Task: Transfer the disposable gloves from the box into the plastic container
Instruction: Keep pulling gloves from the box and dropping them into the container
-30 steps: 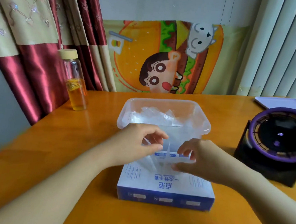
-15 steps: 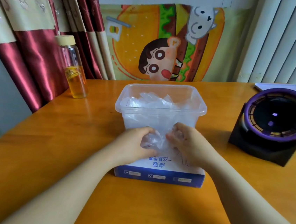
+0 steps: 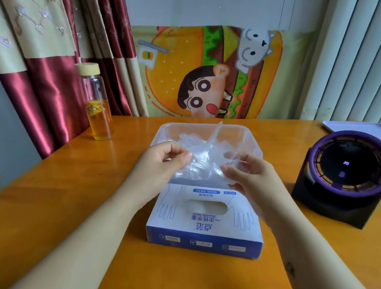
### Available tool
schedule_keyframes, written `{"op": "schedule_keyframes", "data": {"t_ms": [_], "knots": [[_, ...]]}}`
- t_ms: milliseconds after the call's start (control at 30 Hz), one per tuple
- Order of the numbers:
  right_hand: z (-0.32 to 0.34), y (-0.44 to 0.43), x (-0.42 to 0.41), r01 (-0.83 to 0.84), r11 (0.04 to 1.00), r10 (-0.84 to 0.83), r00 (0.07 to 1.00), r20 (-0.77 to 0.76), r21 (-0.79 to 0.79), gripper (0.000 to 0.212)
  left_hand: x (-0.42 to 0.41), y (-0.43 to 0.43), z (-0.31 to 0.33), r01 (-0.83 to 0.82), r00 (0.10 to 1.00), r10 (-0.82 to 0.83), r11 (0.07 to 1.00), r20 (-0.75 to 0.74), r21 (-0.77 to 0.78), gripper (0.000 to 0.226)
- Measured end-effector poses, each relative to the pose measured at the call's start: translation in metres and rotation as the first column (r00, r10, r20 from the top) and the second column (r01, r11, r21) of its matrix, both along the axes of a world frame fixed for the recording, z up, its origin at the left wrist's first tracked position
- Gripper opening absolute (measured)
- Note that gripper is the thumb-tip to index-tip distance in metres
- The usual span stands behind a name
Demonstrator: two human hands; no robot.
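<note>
While a crumpled clear glove (image 3: 202, 166) is held up between both hands, it is kept over the near wall of the plastic container (image 3: 245, 132), just past the far edge of the box (image 3: 204, 230). The glove is pinched on one side by the left hand (image 3: 159, 164), whose thumb and curled fingers are closed on the film. On the other side it is gripped by the right hand (image 3: 252, 176), whose thumb and bent fingers are wrapped round the plastic. One thin strip of the glove (a finger of it, by the look) is seen sticking upward above the container. A heap of gloves (image 3: 183, 140) is seen crumpled inside the container, against its left wall. The box, blue and white, is laid flat on the wooden table (image 3: 61, 201), nearest the person. White film is visible in the oval opening (image 3: 204, 205) in its top. Whether box and container touch cannot be told, since the gap is hidden by the hands. A glass bottle (image 3: 97, 111) with yellow liquid and a pale cap is stood upright at the table's left edge, well apart from the container. A black device (image 3: 343, 177) with a purple ring is placed to the right, with a pale tray (image 3: 369, 129) behind it
</note>
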State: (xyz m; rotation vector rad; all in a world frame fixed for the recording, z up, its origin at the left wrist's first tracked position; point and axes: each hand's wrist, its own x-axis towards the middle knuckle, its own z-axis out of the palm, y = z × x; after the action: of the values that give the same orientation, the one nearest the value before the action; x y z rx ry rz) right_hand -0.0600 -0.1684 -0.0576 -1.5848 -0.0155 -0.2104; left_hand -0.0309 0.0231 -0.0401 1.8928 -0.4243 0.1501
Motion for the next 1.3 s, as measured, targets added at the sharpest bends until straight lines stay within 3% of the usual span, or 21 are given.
{"op": "schedule_keyframes", "data": {"t_ms": [100,200,300,433,533,633,733,800,867,967,1133,1200,1300], "knots": [[0.002,-0.006,-0.002,0.053,0.986,-0.039,0.995,-0.091,0.158,0.002,-0.002,0.003,0.000,-0.044,0.998,0.045,0.999,0.044,-0.024,0.008],[0.003,-0.010,-0.004,0.037,0.932,0.011,0.991,-0.130,0.361,0.005,-0.005,0.003,0.003,-0.069,0.994,0.075,0.995,0.080,-0.075,0.009],[0.007,-0.010,-0.006,0.065,0.921,-0.033,0.996,-0.088,0.383,0.007,-0.007,0.004,0.009,-0.083,0.992,0.097,0.982,0.075,-0.170,0.013],[0.023,-0.008,-0.003,0.055,0.973,-0.070,0.996,0.063,0.222,0.004,-0.004,0.005,0.019,-0.010,0.996,0.021,0.992,0.087,-0.128,0.019],[0.036,-0.008,0.002,0.029,0.999,-0.034,0.992,0.123,0.037,0.013,-0.002,0.007,0.029,0.056,0.996,-0.050,0.995,0.074,-0.083,0.016],[0.048,-0.010,0.006,-0.088,0.988,0.096,0.994,0.061,-0.128,0.009,0.004,0.013,0.036,0.071,0.996,-0.064,0.993,0.069,-0.098,0.012],[0.055,-0.012,0.011,-0.222,0.968,0.217,0.975,-0.048,-0.117,0.005,0.008,0.017,0.042,0.076,0.995,-0.072,0.995,0.066,-0.065,0.008],[0.061,-0.010,0.013,-0.256,0.960,0.252,0.967,-0.050,-0.113,0.015,0.011,0.020,0.044,0.068,0.992,-0.069,0.998,0.102,0.014,0.008],[0.069,-0.008,0.014,-0.205,0.955,0.211,0.978,0.004,-0.213,0.023,0.014,0.022,0.046,0.087,0.989,-0.092,0.995,0.115,0.052,0.011],[0.085,-0.008,0.020,-0.022,0.918,0.089,0.985,0.150,-0.396,0.018,0.021,0.026,0.046,0.042,0.989,-0.058,0.992,0.133,0.118,0.011],[0.104,-0.006,0.035,0.206,0.739,0.082,0.917,0.389,-0.642,0.018,0.041,0.044,0.045,-0.147,0.961,0.082,0.961,0.264,0.235,0.022],[0.109,-0.005,0.042,0.248,0.667,0.103,0.903,0.417,-0.703,0.024,0.049,0.049,0.050,-0.237,0.928,0.167,0.955,0.333,0.179,0.031],[0.116,0.000,0.048,0.266,0.605,0.119,0.902,0.415,-0.750,0.035,0.050,0.049,0.065,-0.312,0.823,0.288,0.950,0.490,-0.034,0.031]]}}
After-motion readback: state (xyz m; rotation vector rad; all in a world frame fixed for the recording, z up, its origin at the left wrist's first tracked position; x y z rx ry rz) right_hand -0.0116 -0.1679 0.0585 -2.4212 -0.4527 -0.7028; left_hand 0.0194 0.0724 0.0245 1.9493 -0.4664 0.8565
